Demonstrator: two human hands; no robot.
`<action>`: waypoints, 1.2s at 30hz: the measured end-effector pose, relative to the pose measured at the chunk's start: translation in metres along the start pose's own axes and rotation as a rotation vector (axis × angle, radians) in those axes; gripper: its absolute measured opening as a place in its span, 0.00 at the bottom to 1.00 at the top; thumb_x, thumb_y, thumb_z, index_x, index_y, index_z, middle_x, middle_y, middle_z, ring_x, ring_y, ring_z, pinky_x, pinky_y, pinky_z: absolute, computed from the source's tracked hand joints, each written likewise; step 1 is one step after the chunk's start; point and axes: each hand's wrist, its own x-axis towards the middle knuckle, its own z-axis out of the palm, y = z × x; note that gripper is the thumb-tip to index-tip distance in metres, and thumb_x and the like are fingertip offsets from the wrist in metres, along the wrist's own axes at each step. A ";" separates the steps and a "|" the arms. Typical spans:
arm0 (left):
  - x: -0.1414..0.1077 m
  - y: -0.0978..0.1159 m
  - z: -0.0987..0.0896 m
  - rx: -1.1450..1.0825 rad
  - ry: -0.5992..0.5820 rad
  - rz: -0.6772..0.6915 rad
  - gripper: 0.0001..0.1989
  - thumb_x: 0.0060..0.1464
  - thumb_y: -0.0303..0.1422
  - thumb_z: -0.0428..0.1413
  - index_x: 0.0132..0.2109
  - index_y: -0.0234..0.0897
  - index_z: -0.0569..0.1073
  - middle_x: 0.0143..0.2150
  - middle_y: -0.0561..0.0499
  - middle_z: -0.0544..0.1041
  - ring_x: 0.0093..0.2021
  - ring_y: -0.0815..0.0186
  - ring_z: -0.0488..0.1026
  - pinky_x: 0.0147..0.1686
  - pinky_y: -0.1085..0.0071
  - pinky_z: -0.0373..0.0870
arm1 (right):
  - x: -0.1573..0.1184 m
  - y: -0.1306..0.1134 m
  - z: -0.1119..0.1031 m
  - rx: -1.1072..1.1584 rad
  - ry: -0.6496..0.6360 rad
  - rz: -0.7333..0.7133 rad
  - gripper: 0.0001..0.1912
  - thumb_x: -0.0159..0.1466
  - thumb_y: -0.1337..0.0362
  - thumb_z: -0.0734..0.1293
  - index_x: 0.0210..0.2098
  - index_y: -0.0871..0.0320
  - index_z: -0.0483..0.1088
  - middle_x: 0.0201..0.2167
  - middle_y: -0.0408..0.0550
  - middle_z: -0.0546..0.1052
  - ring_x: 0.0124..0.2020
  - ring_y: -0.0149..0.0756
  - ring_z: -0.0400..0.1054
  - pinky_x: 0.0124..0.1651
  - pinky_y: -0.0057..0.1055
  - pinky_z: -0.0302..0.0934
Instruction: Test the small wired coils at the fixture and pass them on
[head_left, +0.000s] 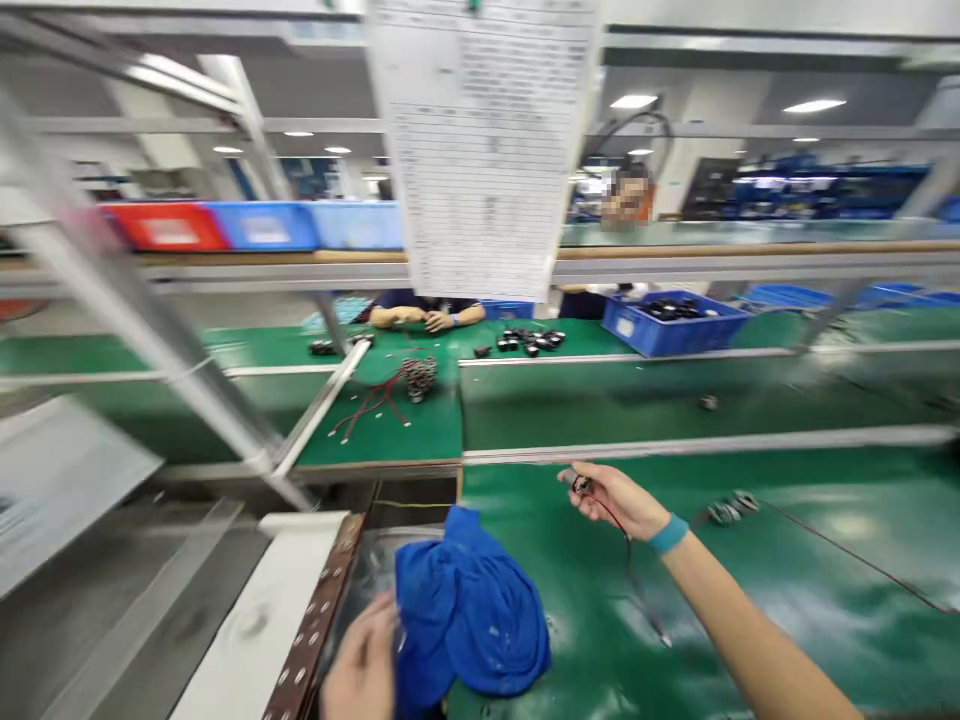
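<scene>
My right hand (611, 497), with a teal band at the wrist, pinches a small dark part (581, 485) above the green mat (525, 530). Thin red and black wires hang from that part, ending in a pale connector (664, 638) near the mat. At the bottom, my left hand (364, 655) is blurred beside a bunched blue cloth (480, 610); whether its fingers hold anything is unclear. To the right of my right hand lies a small cluster of metallic parts (726, 510) with a wire trailing right.
A co-worker's hands (431, 318) rest across the bench. Near them are black parts (531, 342), a blue bin (671, 325) and a wired bundle (418, 377). A paper sheet (491, 180) hangs ahead. A metal post (187, 360) slants at left, beside a brown perforated strip (319, 620).
</scene>
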 end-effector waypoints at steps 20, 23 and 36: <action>-0.086 -0.034 -0.072 -0.878 0.512 -0.387 0.31 0.41 0.57 0.64 0.43 0.35 0.73 0.40 0.42 0.78 0.41 0.58 0.76 0.39 0.67 0.69 | 0.026 0.193 0.532 -1.054 -1.028 0.068 0.18 0.65 0.57 0.64 0.21 0.59 0.66 0.11 0.45 0.69 0.12 0.28 0.59 0.15 0.24 0.52; -0.092 -0.052 -0.090 -0.852 0.602 -0.460 0.36 0.38 0.58 0.64 0.46 0.34 0.73 0.46 0.38 0.78 0.48 0.54 0.75 0.44 0.64 0.69 | 0.023 0.219 0.561 -1.233 -1.003 -0.029 0.18 0.62 0.59 0.66 0.17 0.58 0.66 0.09 0.45 0.65 0.14 0.31 0.61 0.17 0.25 0.53; -0.068 -0.058 -0.084 -1.178 0.532 -0.313 0.30 0.44 0.48 0.66 0.51 0.36 0.73 0.53 0.39 0.78 0.55 0.53 0.74 0.51 0.62 0.68 | 0.049 0.259 0.579 -1.247 -1.012 -0.187 0.17 0.63 0.57 0.68 0.20 0.56 0.66 0.09 0.46 0.65 0.17 0.38 0.66 0.20 0.26 0.56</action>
